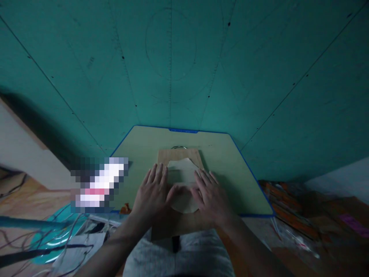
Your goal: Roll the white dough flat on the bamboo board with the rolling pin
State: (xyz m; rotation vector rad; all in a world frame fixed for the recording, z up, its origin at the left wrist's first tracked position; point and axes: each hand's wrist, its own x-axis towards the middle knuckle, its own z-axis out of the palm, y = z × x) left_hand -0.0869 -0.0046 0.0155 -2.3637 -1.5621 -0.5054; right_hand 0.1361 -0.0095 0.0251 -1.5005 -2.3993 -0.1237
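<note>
A wooden board with a metal wire handle at its far end lies in front of me, its near end over my lap. On it rests a thin, pale, roughly round sheet; whether it is dough or paper I cannot tell. My left hand lies flat over the sheet's left edge, fingers stretched forward. Across the right edge my right hand is spread in the same way. Both thumbs point inward over the sheet's middle, a small gap between them. Neither hand grips anything.
Beneath the board is a pale table with a blue rim, set against a green wall. A blurred-out bright screen stands at left, near a small brown object. A turquoise stool and cables are lower left; cardboard lies right.
</note>
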